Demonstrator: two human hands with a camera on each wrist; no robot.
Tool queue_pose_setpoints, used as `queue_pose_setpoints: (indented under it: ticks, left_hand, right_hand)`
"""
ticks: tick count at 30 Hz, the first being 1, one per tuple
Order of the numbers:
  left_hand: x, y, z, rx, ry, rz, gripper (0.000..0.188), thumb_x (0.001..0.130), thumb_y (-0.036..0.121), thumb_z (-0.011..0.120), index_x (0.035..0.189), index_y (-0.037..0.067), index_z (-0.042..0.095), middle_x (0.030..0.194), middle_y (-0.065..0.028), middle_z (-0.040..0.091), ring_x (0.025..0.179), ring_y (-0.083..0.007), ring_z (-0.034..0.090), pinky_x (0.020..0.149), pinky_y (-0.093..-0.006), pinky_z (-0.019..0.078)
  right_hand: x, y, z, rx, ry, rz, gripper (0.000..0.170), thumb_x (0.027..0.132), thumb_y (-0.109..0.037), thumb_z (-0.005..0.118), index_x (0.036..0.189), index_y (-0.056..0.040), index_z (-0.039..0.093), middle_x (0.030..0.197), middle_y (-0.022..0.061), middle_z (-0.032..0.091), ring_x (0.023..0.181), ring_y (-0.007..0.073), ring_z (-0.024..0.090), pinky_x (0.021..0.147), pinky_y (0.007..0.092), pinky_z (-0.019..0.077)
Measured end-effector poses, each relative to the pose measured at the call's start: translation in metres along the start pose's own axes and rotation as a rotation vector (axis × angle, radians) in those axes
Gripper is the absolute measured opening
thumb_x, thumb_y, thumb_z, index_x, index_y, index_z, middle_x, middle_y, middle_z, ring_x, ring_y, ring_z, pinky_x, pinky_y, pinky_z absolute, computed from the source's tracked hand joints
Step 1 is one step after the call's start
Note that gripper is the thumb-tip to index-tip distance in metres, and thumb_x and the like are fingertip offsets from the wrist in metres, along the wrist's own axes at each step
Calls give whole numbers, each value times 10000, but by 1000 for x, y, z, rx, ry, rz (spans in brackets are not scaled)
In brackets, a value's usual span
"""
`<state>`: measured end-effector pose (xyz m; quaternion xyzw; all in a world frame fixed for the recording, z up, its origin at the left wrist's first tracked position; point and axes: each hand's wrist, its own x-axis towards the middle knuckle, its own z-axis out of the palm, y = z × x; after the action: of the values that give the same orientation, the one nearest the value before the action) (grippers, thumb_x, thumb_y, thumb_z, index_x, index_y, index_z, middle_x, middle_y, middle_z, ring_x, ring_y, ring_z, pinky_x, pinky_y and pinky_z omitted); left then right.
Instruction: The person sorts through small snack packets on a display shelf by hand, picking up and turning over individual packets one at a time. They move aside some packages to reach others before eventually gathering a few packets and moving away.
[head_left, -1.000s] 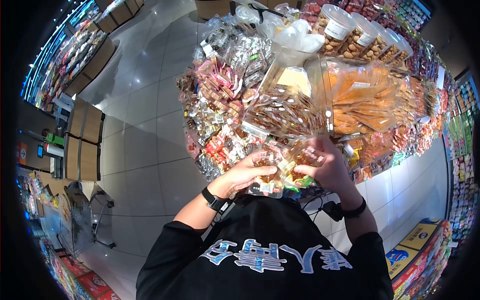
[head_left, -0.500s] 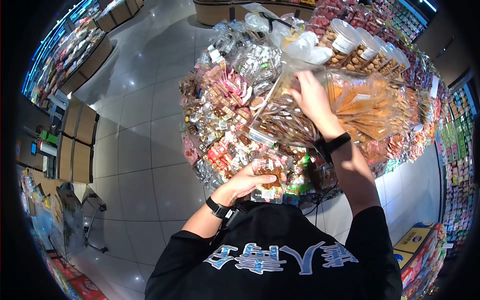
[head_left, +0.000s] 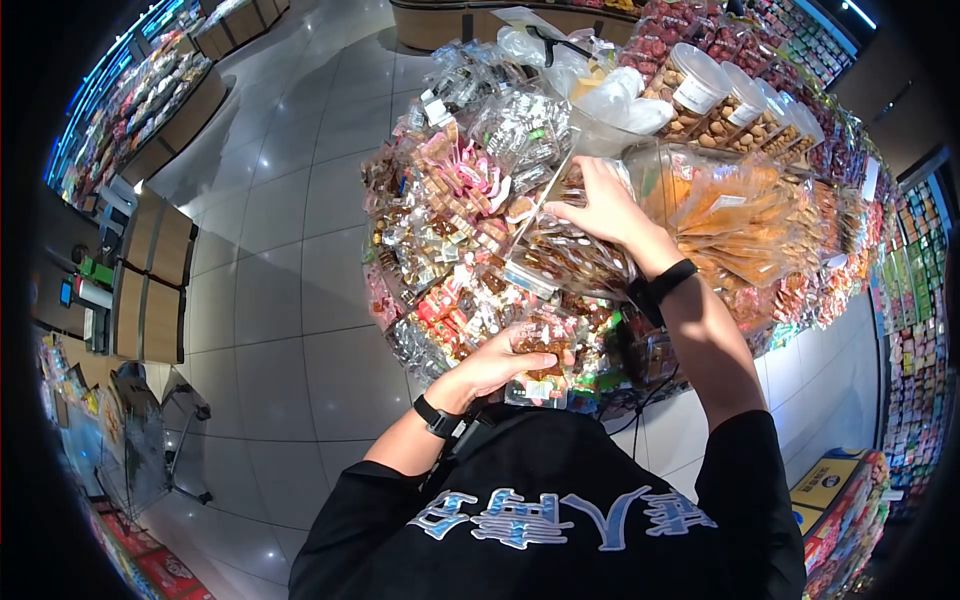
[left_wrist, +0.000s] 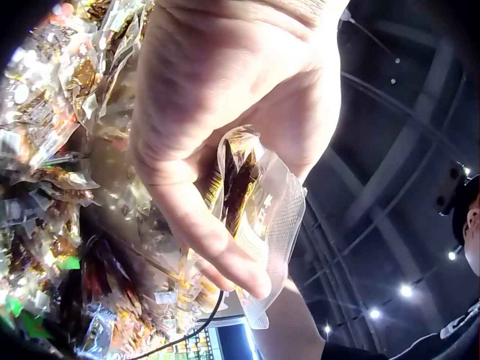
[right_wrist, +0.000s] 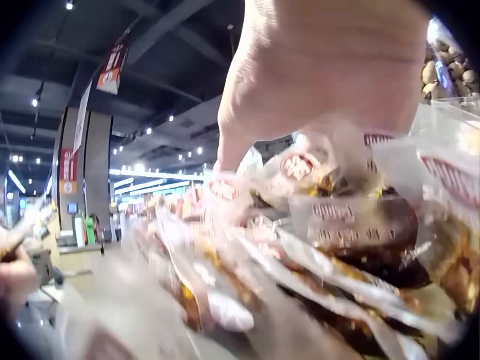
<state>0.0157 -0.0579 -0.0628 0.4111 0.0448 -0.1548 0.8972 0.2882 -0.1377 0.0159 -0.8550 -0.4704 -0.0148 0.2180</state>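
Note:
My left hand [head_left: 488,366] holds small clear packets of brown food [head_left: 545,342] low in front of my body. Seen in the left wrist view, that hand's [left_wrist: 214,97] fingers curl round the clear wrapping [left_wrist: 283,214]. My right hand [head_left: 612,212] reaches over a clear bin of similar brown packets [head_left: 568,255], thumb and fingers spread and pointing down among them. In the right wrist view the thumb of the right hand [right_wrist: 322,82] is lowered at the left, above packets [right_wrist: 360,225] with red print; the other fingertips are hidden.
A bin of orange packets [head_left: 730,205] is to the right, with lidded nut tubs [head_left: 697,80] behind it. White plastic bags [head_left: 625,100] lie past the brown packets. Loose wrapped sweets [head_left: 455,180] heap at the left. Tiled floor [head_left: 280,250] lies beyond the display.
My right hand left the packets in front of my body and moved up to the bin, then slightly left and lower among its packets. The left hand kept its hold.

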Motion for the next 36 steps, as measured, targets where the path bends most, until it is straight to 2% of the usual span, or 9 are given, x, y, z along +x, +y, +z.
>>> queue_pose_setpoints:
  ticks: [2,11,13,14,16,21,27,32,36]
  left_hand:
    - [1,-1,-2,5,2,8,420,963,67,655,1361,23,530,1166,-131,690,1025,-241,700,712,-380,643]
    - [4,4,-3,-20,34,46,520,973,101,635,1458,52,456,1192,-133,673,1025,-236,696,605,-368,647]
    - [9,1,-8,-33,58,93,576,948,69,653,1477,25,432,1201,-130,679,1092,-233,673,904,-397,590]
    - [10,0,-10,-6,53,108,554,959,71,629,1478,48,437,1214,-125,680,1106,-224,671,811,-365,613]
    - [16,3,-10,30,0,169,573,970,61,591,1510,74,403,1251,-137,674,1093,-239,691,701,-301,629]
    - [11,33,13,32,16,118,558,949,-7,608,1452,30,367,1302,-227,627,1221,-336,624,994,-489,553]
    - [26,37,30,855,103,504,613,916,-9,670,1453,25,374,1351,-114,569,1204,-173,589,1031,-348,492]
    - [37,34,33,735,175,375,452,858,-83,718,1107,94,384,1256,-73,557,1196,-122,530,951,-308,530]
    - [37,64,59,621,98,380,531,831,54,817,1184,87,423,1247,-56,488,1178,-140,508,828,-319,561]
  right_hand:
    - [-1,-2,-11,121,20,69,922,788,-634,755,1377,26,496,1369,260,561,1305,411,518,1101,460,410]
    - [-2,26,-3,641,-19,291,683,1032,-479,487,1413,87,490,1467,249,514,1410,307,449,1164,364,321]
    - [-7,29,-5,801,-44,245,651,1052,-433,482,1422,102,478,1479,240,508,1424,280,434,1175,343,300]
    - [-7,44,-3,886,-72,266,586,1058,-392,491,1423,66,503,1489,220,507,1404,254,455,1164,339,324]
    - [-12,45,-12,711,-85,185,566,1046,-391,516,1421,32,521,1469,217,526,1382,269,483,1152,343,346]
    - [-49,-17,-51,200,225,-9,531,934,-367,686,1311,-1,618,1365,227,595,1312,344,546,1107,402,418]
    - [-105,-59,-64,382,-434,-242,508,824,-370,797,1162,-23,643,1096,186,683,1070,317,661,945,436,497]
    - [-129,-47,-73,573,-260,-64,344,813,-189,806,1053,-44,606,880,128,701,808,237,693,729,370,533]
    - [-133,-42,-101,668,-78,21,332,850,-73,764,1147,-35,620,951,106,739,786,134,689,707,297,554]
